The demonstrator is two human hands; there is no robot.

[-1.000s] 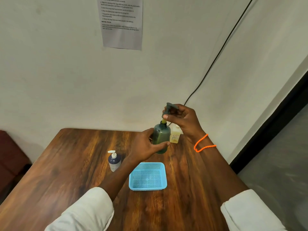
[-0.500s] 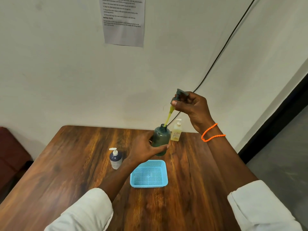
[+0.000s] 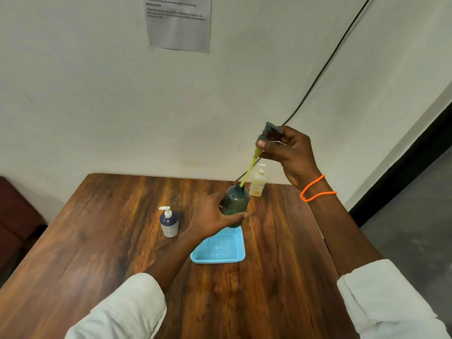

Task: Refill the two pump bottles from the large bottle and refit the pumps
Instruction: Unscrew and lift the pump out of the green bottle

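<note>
With left hand [image 3: 210,217] gripping green bottle [image 3: 236,204] above tray [image 3: 217,248] mid-table, right hand [image 3: 286,152] pinching pump [image 3: 267,134]: unpumping step, tube tip barely in neck. Next: lift clear, set pump down, reach yellow bottle [image 3: 258,183] at far edge.

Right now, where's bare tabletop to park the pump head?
Free: the table's left half, left of the blue-and-white pump bottle, and the near strip below the blue basket, between the sleeves. Crowded: the far right, around the green bottle, left hand and yellow bottle.
</note>
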